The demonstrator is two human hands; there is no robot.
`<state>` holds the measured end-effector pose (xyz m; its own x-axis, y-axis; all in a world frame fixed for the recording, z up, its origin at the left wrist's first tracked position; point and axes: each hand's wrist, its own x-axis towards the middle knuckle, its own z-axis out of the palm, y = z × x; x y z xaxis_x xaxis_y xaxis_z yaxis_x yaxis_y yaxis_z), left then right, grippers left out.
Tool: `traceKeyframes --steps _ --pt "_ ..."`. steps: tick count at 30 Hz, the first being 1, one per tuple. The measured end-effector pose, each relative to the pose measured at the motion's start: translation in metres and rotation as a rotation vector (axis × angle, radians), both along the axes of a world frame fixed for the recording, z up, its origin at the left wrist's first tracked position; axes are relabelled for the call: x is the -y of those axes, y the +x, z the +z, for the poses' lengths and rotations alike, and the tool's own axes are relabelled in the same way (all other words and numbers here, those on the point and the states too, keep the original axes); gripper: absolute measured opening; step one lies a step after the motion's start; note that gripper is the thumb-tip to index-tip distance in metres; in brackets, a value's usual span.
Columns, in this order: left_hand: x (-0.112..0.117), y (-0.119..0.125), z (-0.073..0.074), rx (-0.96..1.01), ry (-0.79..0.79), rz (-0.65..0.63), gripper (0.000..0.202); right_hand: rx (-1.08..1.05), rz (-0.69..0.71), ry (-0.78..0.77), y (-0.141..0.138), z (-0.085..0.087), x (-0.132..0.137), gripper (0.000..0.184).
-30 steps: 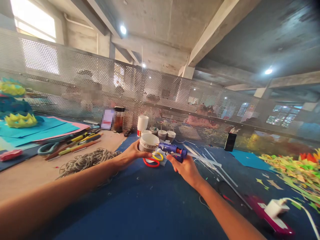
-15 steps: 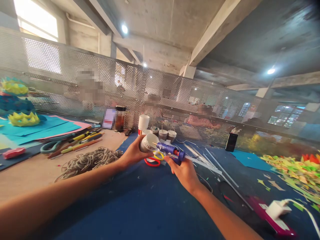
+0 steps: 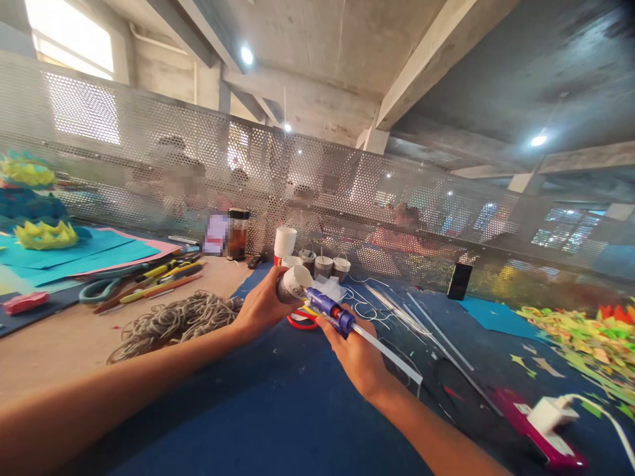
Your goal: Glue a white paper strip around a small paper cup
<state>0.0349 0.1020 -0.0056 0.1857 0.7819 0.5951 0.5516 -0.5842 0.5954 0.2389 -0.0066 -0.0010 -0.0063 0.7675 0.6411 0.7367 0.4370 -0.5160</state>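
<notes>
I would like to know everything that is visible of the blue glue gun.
The blue glue gun looks plastic, with a red part near its rear and a long translucent stick protruding behind. It slants in the right grip, its front end by the rim of a white cup; whether they touch is unclear.

Hands [image 3: 262, 305]: two. Glue gun [image 3: 325, 303]: one. Printed cup [image 3: 294, 284]: one. Small handled buckets [image 3: 323, 267]: three. Lidded jar [image 3: 238, 237]: one. Black phone [image 3: 460, 282]: one. Cord tangle [image 3: 183, 320]: one. Magenta power strip [image 3: 540, 436]: one. White charger [image 3: 550, 414]: one.

Cup [image 3: 292, 287] left of glue gun [image 3: 325, 302], cord tangle [image 3: 178, 324] farther left, power strip [image 3: 538, 443] right.
</notes>
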Motion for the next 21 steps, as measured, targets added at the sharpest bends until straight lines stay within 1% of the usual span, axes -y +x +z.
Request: traceKeyframes --steps 3,6,10,13,15,17,21 --pt "-0.003 0.001 0.001 0.05 -0.013 -0.087 0.065 0.034 0.04 0.03 0.002 0.003 0.001 0.034" --pt "-0.006 0.001 0.004 0.125 -0.017 -0.174 0.064 0.024 0.062 0.022 0.005 0.008 0.0 0.032" --pt "-0.003 0.002 0.014 0.181 -0.041 -0.229 0.062 0.036 0.058 0.006 0.009 0.011 -0.002 0.033" --pt "0.002 0.002 0.023 0.218 -0.075 -0.279 0.061 0.064 0.061 0.027 0.011 0.01 -0.003 0.032" --pt "0.005 0.002 0.026 0.238 -0.113 -0.309 0.063 0.075 0.071 0.037 0.012 0.01 -0.004 0.031" --pt "0.004 0.002 0.026 0.258 -0.152 -0.346 0.067 0.086 0.079 0.032 0.013 0.01 -0.004 0.031" --pt "0.0 0.0 0.022 0.293 -0.221 -0.41 0.075 0.084 0.08 0.044 0.018 0.011 -0.007 0.032"
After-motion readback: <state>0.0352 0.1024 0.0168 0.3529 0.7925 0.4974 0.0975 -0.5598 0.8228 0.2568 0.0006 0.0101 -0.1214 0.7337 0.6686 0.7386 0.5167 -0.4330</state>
